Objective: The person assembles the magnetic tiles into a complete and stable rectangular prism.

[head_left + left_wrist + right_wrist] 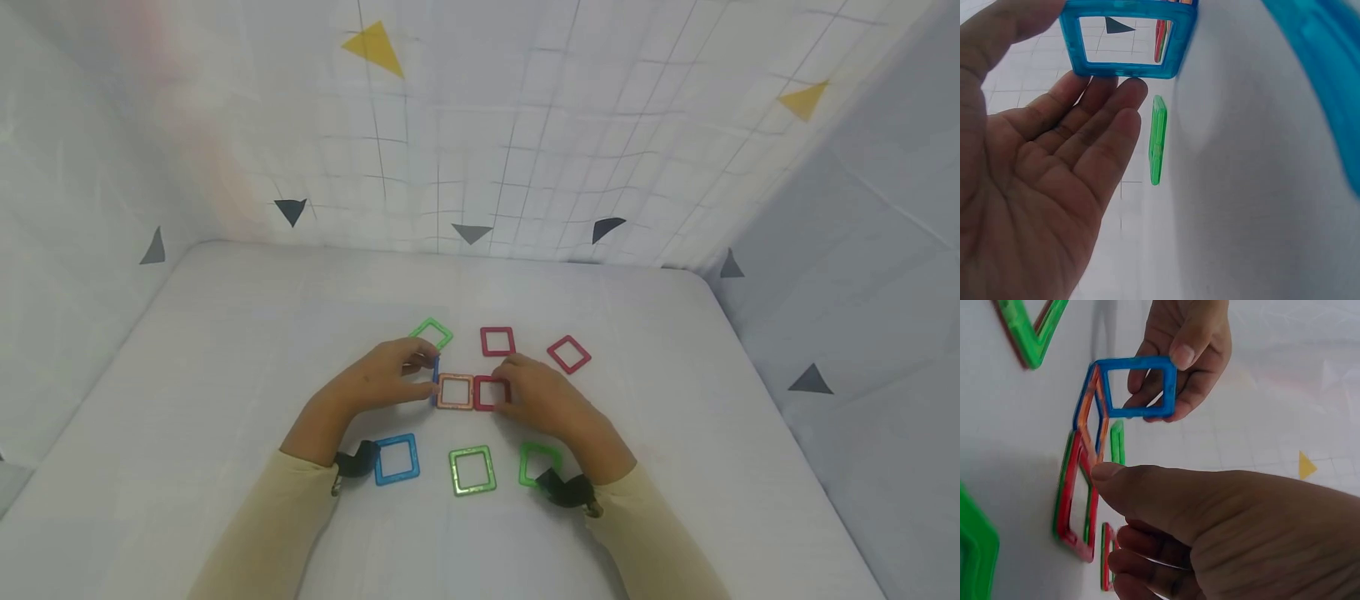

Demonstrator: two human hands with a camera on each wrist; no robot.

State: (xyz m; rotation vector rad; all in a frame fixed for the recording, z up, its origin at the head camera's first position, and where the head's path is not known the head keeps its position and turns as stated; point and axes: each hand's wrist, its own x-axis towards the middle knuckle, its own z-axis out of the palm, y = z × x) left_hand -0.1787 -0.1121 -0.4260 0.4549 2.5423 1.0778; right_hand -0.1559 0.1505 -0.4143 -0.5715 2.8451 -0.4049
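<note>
My left hand (pixel 382 375) pinches a blue square magnetic tile (pixel 1169 387) between thumb and fingers. That tile stands upright along the left edge of an orange square tile (pixel 455 407), which lies flat. A red square tile (pixel 477 396) lies flat against the orange one's right side. My right hand (pixel 540 398) holds the red tile at its right end, thumb at the near edge and fingers at the far edge. In the right wrist view, a green edge shows under the red frame and a blue edge under the orange one.
Behind the hands lie a light green tile (pixel 442 327), a red tile (pixel 497 330) and a turned red tile (pixel 580 347). Nearer are a blue tile (pixel 397 479), a green tile (pixel 472 492) and another green tile (pixel 524 467), partly covered by the right wrist strap (pixel 566 490).
</note>
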